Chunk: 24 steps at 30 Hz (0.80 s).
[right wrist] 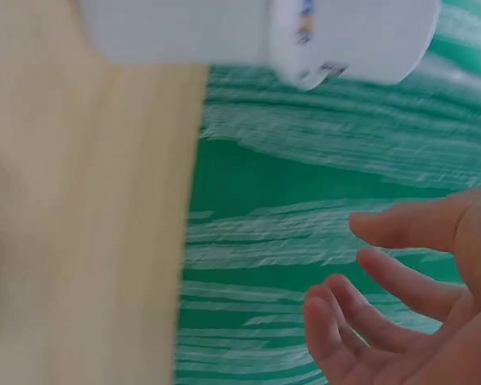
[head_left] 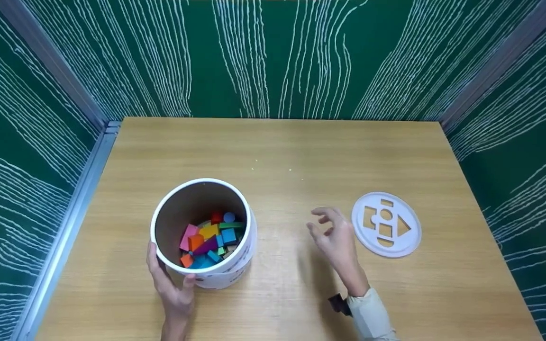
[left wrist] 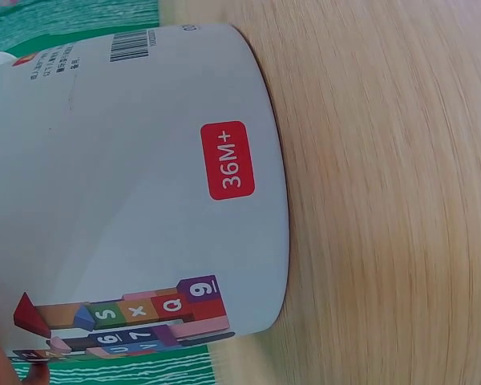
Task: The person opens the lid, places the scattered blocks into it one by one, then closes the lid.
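A white cylindrical bucket [head_left: 250,246] stands on the table at left of centre, its mouth open toward the head camera. Inside lie many coloured blocks [head_left: 209,231], among them orange, pink, yellow, purple, blue and green ones. My left hand [head_left: 173,293] grips the bucket's near left side, thumb and fingers spread round the wall just below the rim. The left wrist view shows the bucket's printed wall [left wrist: 144,176] up close. Between bucket and lid, my right hand [head_left: 337,239] hovers above the table with loosely bent fingers and nothing in them.
A round white lid [head_left: 368,237] with shaped cut-outs lies on the table to the right of my right hand. Small pale specks dot the wooden tabletop [head_left: 282,147] beyond the bucket. Green walls with white wavy lines [head_left: 315,57] enclose the back and sides.
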Available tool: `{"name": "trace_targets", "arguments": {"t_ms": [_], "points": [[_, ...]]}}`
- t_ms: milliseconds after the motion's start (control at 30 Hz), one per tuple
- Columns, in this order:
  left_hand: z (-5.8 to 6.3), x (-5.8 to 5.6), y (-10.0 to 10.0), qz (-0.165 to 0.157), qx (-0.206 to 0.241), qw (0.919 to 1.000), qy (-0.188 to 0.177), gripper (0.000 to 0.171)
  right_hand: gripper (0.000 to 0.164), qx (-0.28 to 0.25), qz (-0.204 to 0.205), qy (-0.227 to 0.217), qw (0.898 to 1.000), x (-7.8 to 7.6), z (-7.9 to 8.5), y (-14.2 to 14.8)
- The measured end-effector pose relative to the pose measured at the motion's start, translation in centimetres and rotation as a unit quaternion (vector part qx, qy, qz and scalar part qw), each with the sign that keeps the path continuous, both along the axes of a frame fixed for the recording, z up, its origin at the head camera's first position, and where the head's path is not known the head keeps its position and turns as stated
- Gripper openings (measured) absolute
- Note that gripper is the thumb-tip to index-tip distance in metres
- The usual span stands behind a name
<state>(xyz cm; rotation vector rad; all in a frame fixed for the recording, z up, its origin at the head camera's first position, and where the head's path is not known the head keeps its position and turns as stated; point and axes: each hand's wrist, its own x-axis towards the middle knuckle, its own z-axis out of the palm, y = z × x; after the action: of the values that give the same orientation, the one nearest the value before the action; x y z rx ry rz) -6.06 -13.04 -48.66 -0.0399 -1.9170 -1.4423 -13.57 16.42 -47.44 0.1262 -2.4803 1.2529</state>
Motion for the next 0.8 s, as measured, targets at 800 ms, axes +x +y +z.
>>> {"name": "trace_targets", "arguments": {"t_ms": [800], "points": [[-0.3, 0.0, -0.3, 0.004, 0.007, 0.9998, -0.017, 0.08, 0.032, -0.042, -0.378, -0.231, 0.895, 2.3, -10.0, 13.9]]}}
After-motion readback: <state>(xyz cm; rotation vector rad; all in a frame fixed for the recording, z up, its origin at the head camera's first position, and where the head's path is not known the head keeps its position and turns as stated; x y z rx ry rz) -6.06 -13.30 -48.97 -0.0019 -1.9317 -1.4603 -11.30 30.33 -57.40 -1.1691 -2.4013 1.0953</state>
